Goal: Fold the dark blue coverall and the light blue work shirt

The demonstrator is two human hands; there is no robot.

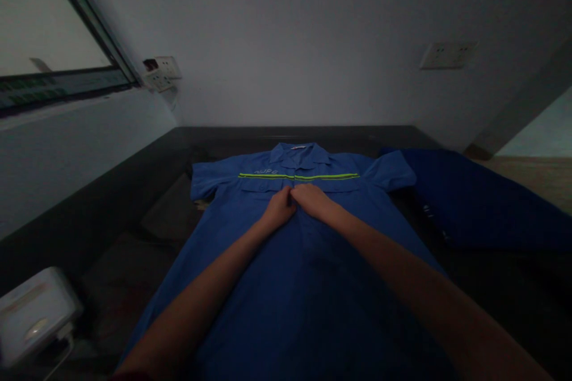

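Observation:
A blue short-sleeved work shirt (268,262) lies spread with its collar toward the wall and a yellow-green stripe (328,177) across the chest. Both hands meet on its front placket, just below the stripe. My left hand (280,205) is closed on the placket edge, its fingers pinched together. Right beside it, my right hand (311,197) is closed on the same edge, thumb side toward the left hand. The fingertips and any button between them are hidden. A chest pocket flap (261,187) with a button shows left of the hands.
Dark blue folded fabric (482,208) lies to the right, by the shirt's sleeve. A white device with a cable (40,309) stands at the lower left. Behind is a pale wall with sockets (449,55); a window frame (67,86) is at upper left.

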